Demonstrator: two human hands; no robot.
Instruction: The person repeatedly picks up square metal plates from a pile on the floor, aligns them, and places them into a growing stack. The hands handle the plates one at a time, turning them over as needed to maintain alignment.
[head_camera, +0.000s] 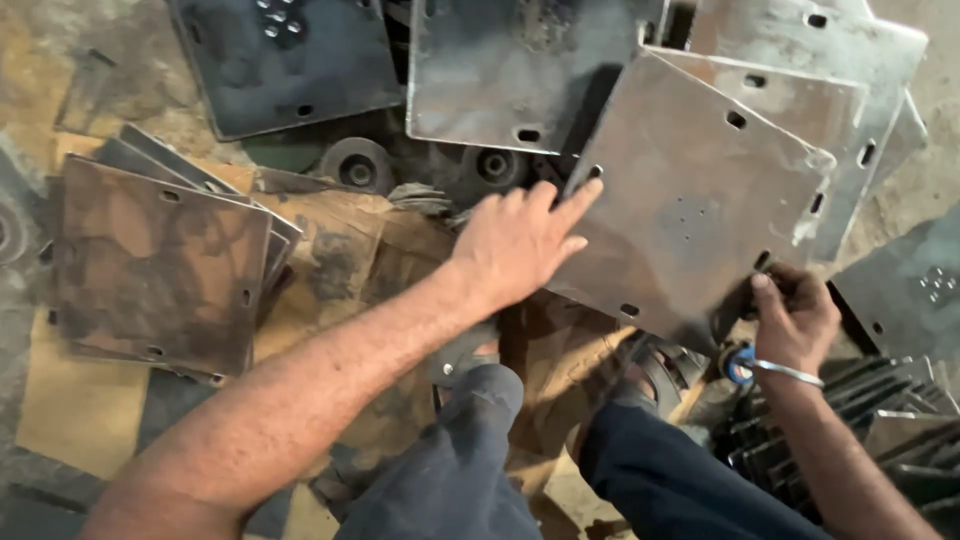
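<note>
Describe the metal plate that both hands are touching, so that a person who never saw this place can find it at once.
Look at the heap of grey steel plates at the upper right. The tilted square plate lies on top of it, nearest the person. The left hand lies flat on its left edge and the right hand grips its lower right edge; unlike the rusty brown stack at left, it is pale grey with slotted holes at its corners.

Square steel plate, tilted, held at two edges

The grey steel plate (690, 215) is square, scuffed and dull, with small slots near its corners and edges and a cluster of tiny holes at its middle. It leans tilted, one corner up, between both sets of fingers: the left fingers (560, 205) lie flat on its left edge, the right fingers (768, 290) pinch its lower right edge.
</note>
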